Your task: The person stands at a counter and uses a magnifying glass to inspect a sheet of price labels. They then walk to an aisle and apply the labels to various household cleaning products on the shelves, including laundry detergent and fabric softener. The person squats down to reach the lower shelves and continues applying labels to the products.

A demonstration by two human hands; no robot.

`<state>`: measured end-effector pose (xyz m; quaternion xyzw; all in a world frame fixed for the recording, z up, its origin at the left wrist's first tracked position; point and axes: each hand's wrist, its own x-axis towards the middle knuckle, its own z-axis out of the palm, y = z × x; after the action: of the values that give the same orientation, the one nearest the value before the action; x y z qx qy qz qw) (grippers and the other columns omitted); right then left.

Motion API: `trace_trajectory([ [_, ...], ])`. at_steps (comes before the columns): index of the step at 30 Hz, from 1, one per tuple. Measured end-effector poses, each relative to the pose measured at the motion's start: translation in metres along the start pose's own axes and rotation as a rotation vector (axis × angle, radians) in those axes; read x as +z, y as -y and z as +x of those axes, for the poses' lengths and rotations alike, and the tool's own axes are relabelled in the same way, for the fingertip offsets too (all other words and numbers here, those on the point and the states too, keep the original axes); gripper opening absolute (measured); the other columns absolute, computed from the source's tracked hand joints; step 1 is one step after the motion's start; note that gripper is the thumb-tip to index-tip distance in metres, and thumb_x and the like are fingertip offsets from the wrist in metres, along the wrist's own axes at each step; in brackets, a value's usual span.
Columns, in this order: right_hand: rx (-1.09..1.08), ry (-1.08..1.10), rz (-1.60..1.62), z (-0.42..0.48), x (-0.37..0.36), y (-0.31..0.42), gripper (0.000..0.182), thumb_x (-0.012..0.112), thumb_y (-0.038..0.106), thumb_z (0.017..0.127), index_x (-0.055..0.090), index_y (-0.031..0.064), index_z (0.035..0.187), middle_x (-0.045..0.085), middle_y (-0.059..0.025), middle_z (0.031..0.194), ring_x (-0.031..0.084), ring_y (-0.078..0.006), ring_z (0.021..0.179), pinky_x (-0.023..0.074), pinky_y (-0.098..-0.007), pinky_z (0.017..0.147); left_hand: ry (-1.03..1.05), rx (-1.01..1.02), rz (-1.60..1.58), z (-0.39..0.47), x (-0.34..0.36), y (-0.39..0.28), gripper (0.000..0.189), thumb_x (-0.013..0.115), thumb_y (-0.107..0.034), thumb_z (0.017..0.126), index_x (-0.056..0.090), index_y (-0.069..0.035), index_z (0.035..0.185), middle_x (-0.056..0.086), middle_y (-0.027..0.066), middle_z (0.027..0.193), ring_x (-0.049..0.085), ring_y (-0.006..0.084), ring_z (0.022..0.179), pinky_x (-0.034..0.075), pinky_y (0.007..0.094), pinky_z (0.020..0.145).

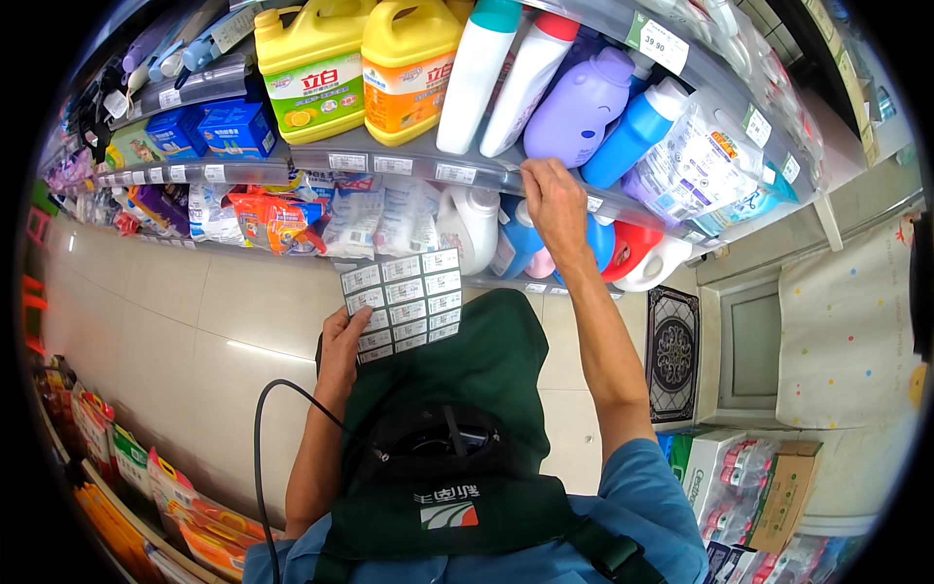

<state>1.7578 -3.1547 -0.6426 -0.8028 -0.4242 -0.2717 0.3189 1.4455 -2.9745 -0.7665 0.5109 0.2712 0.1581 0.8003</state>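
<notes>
My left hand [341, 342] holds a sheet of printed price labels [405, 306] by its left edge, thumb on top. The labels sit in rows on a dark backing. My right hand [556, 204] reaches up to the shelf, its bunched fingertips on the clear shelf-edge label strip [416, 166]. Whether a loose label is between those fingers is hidden. Just behind them stand a lilac bear-shaped bottle [580, 109] and a blue bottle with a white cap [633, 133]. Left of these are two white bottles, one with a teal cap [495, 14], one with a red cap [557, 26].
Yellow detergent jugs [314, 73] and blue boxes [235, 129] share the shelf. Below are bagged goods [273, 223] and a white jug [471, 230]. A black cable [257, 452] loops beside my left arm. Bottle packs [740, 482] and a patterned mat [673, 354] lie right.
</notes>
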Motion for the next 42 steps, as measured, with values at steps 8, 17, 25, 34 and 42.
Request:
trace_trajectory([
  [8,-0.016,0.001,-0.027,-0.005,0.002,-0.003,0.007,0.068,0.008,0.091,0.070,0.0057,0.098,0.066,-0.0128,0.092,0.067,-0.0359,0.083,0.0546,-0.0466,0.073,0.004,-0.005,-0.001,-0.007,0.004,-0.005,0.027,0.061,-0.019,0.103,0.070,0.003,0.117,0.075,0.0053,0.104,0.067,0.0100,0.090,0.052,0.0255,0.083],
  [17,-0.063,0.065,-0.107,-0.009,0.001,0.002,0.005,0.066,0.007,0.090,0.069,0.0053,0.095,0.065,-0.0127,0.091,0.067,-0.0337,0.087,0.0551,-0.0466,0.073,0.015,0.012,-0.007,-0.009,0.002,-0.001,0.028,0.061,-0.019,0.103,0.070,0.003,0.117,0.075,0.0053,0.105,0.067,0.0102,0.090,0.052,0.0255,0.082],
  [25,-0.137,0.112,-0.109,-0.022,0.005,0.005,0.011,0.063,0.005,0.089,0.069,0.0003,0.097,0.071,-0.0153,0.109,0.067,-0.0344,0.097,0.0564,-0.0448,0.083,0.031,0.009,0.004,-0.010,0.004,-0.005,0.028,0.062,-0.019,0.103,0.070,0.004,0.117,0.075,0.0058,0.105,0.068,0.0101,0.090,0.052,0.0255,0.082],
  [34,-0.121,0.108,-0.105,-0.030,0.010,0.008,0.013,0.061,0.004,0.088,0.069,-0.0013,0.098,0.069,-0.0197,0.117,0.065,-0.0368,0.103,0.0549,-0.0453,0.091,0.037,0.016,0.003,-0.012,0.004,-0.005,0.027,0.061,-0.019,0.104,0.071,0.004,0.116,0.075,0.0057,0.103,0.068,0.0099,0.088,0.053,0.0252,0.082],
  [42,-0.118,0.095,-0.067,-0.033,0.017,0.005,0.010,0.063,0.004,0.089,0.068,-0.0014,0.097,0.069,-0.0188,0.117,0.064,-0.0361,0.102,0.0543,-0.0446,0.089,0.039,-0.002,0.006,-0.010,0.000,0.002,0.027,0.061,-0.018,0.104,0.070,0.004,0.117,0.075,0.0062,0.104,0.068,0.0105,0.089,0.052,0.0255,0.082],
])
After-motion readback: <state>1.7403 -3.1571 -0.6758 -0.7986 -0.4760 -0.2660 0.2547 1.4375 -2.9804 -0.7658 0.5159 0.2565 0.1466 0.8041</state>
